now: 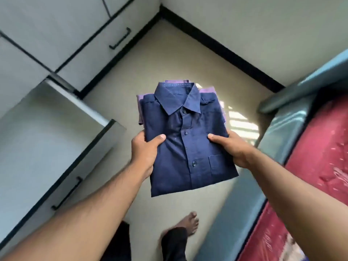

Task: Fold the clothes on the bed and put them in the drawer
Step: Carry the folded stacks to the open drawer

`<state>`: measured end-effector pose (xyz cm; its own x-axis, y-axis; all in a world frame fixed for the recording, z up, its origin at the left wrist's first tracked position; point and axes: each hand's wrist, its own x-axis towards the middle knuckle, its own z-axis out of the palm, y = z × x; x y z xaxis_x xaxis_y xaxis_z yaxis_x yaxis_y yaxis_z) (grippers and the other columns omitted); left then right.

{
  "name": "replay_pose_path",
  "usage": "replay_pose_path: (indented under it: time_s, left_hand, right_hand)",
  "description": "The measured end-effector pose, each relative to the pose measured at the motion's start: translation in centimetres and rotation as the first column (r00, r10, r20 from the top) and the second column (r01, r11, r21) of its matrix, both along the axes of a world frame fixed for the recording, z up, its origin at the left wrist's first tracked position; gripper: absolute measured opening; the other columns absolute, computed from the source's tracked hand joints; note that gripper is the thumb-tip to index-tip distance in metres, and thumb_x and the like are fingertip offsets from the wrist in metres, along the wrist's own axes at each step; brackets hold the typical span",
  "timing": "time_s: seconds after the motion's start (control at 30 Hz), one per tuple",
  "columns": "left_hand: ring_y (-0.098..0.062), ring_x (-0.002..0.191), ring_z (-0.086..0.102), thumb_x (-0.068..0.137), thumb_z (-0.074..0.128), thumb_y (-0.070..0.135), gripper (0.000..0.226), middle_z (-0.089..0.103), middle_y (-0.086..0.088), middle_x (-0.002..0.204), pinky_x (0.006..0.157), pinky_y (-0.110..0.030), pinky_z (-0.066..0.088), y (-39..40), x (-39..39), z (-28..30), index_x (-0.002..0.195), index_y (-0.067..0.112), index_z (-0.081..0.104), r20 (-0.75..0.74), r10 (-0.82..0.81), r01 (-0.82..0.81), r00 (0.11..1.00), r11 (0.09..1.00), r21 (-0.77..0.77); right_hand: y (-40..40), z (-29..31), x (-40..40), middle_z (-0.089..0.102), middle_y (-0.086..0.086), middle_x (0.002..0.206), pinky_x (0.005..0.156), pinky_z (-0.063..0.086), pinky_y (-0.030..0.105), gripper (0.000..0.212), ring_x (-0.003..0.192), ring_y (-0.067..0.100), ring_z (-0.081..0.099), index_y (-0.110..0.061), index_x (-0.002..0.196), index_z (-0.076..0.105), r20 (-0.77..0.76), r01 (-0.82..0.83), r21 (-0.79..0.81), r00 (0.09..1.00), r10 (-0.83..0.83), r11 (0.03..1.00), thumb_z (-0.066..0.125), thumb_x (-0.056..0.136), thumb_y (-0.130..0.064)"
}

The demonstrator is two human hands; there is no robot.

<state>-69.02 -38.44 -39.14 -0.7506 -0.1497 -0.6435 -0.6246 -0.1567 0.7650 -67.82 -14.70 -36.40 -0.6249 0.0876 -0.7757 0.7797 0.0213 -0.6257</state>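
Note:
A folded navy blue shirt (188,140) lies on top of a folded purple shirt (140,108), of which only the edges show. I carry the stack in mid-air over the floor. My left hand (145,151) grips its left edge, thumb on top. My right hand (231,147) grips its right edge the same way. An open drawer (56,140) with a pale, bare inside juts out at the left, below and beside the stack.
A wardrobe front (98,53) with black handles stands behind the open drawer. The bed (320,147), with a red cover and teal frame, runs along the right. Pale floor (169,53) lies between them. My bare foot (188,223) stands near the bottom.

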Motion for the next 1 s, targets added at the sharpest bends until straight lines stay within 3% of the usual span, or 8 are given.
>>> replay_pose_path:
  time_s: [0.1, 0.2, 0.43, 0.6, 0.67, 0.8, 0.93, 1.0]
  left_hand:
    - [-0.014, 0.07, 0.071, 0.082, 0.074, 0.001, 0.017, 0.076, 0.002, 0.083, 0.061, -0.028, 0.058, -12.9, -1.1, -0.7, 0.095, 0.012, 0.071, -0.019, 0.209, -0.21, 0.978, 0.976, -0.067]
    - [-0.016, 0.072, 0.071, 0.081, 0.075, 0.004, 0.016, 0.076, 0.001, 0.083, 0.065, -0.032, 0.06, -25.7, -0.5, -2.6, 0.093, 0.013, 0.07, -0.005, 0.376, -0.373, 0.927, 0.919, -0.127]
    - [-0.034, 0.087, 0.072, 0.08, 0.077, 0.005, 0.022, 0.075, -0.012, 0.095, 0.077, -0.047, 0.061, -46.0, 0.7, -12.1, 0.1, 0.011, 0.071, 0.141, 0.537, -0.515, 0.832, 0.841, -0.169]
    - [-0.03, 0.085, 0.072, 0.081, 0.077, 0.005, 0.019, 0.074, -0.009, 0.094, 0.074, -0.04, 0.06, -51.3, -0.9, -19.6, 0.097, 0.013, 0.07, 0.137, 0.588, -0.569, 0.797, 0.808, -0.153]
    - [-0.025, 0.084, 0.071, 0.082, 0.077, 0.008, 0.016, 0.074, -0.006, 0.093, 0.077, -0.04, 0.06, -53.0, -2.3, -22.3, 0.094, 0.015, 0.07, 0.088, 0.603, -0.587, 0.793, 0.794, -0.158]
    - [-0.02, 0.09, 0.072, 0.088, 0.074, 0.018, 0.016, 0.075, -0.003, 0.1, 0.081, -0.039, 0.06, -55.9, -5.4, -26.8, 0.102, 0.015, 0.069, 0.031, 0.585, -0.573, 0.811, 0.804, -0.16]
    - [-0.001, 0.082, 0.068, 0.097, 0.063, 0.018, 0.02, 0.067, 0.017, 0.098, 0.057, -0.017, 0.051, -56.2, -6.5, -26.4, 0.115, 0.023, 0.056, 0.213, 0.425, -0.395, 0.88, 0.903, -0.172]
    - [-0.005, 0.105, 0.063, 0.096, 0.063, 0.018, 0.037, 0.062, 0.017, 0.116, 0.075, -0.026, 0.053, -54.8, -6.3, -25.2, 0.13, 0.026, 0.052, 0.272, 0.39, -0.334, 0.88, 0.914, -0.231]
  right_hand:
    - [-13.0, -2.0, -5.9, 0.076, 0.0, 0.092, 0.068, 0.06, 0.028, 0.009, 0.08, 0.016, 0.073, -0.018, 0.1, 0.068, -0.029, -0.181, -0.063, 0.983, 0.179, 0.982, 0.065, 0.092, -0.015]
    - [-26.6, -4.8, -9.4, 0.076, 0.001, 0.091, 0.063, 0.06, 0.027, 0.012, 0.077, 0.016, 0.073, -0.016, 0.102, 0.068, -0.031, -0.32, -0.083, 0.947, 0.319, 0.944, 0.067, 0.091, -0.014]
    - [-49.0, -14.7, -13.8, 0.075, 0.006, 0.103, 0.084, 0.058, 0.043, 0.032, 0.091, 0.025, 0.072, -0.017, 0.115, 0.066, 0.122, -0.573, -0.051, 0.809, 0.575, 0.818, 0.074, 0.086, -0.028]
    - [-55.8, -21.4, -17.3, 0.072, 0.011, 0.105, 0.076, 0.058, 0.04, 0.031, 0.088, 0.028, 0.07, -0.014, 0.118, 0.064, 0.156, -0.643, 0.049, 0.761, 0.63, 0.764, 0.07, 0.088, -0.023]
    - [-58.3, -23.4, -19.1, 0.071, 0.013, 0.107, 0.073, 0.058, 0.038, 0.024, 0.084, 0.027, 0.068, -0.014, 0.113, 0.065, 0.094, -0.642, 0.108, 0.767, 0.635, 0.759, 0.069, 0.089, -0.018]
    - [-61.2, -27.2, -22.3, 0.073, 0.006, 0.097, 0.087, 0.057, 0.039, 0.014, 0.092, 0.026, 0.069, -0.016, 0.092, 0.071, -0.094, -0.569, 0.326, 0.775, 0.625, 0.755, 0.073, 0.081, -0.025]
    - [-60.1, -27.7, -20.7, 0.068, 0.007, 0.107, 0.089, 0.055, 0.038, 0.025, 0.098, 0.028, 0.065, -0.013, 0.11, 0.067, 0.038, -0.707, 0.476, 0.611, 0.791, 0.523, 0.065, 0.088, -0.024]
    - [-58.4, -26.3, -19.0, 0.067, 0.016, 0.112, 0.091, 0.053, 0.041, 0.027, 0.101, 0.033, 0.063, -0.002, 0.111, 0.066, 0.033, -0.735, 0.471, 0.568, 0.823, 0.488, 0.062, 0.091, -0.019]
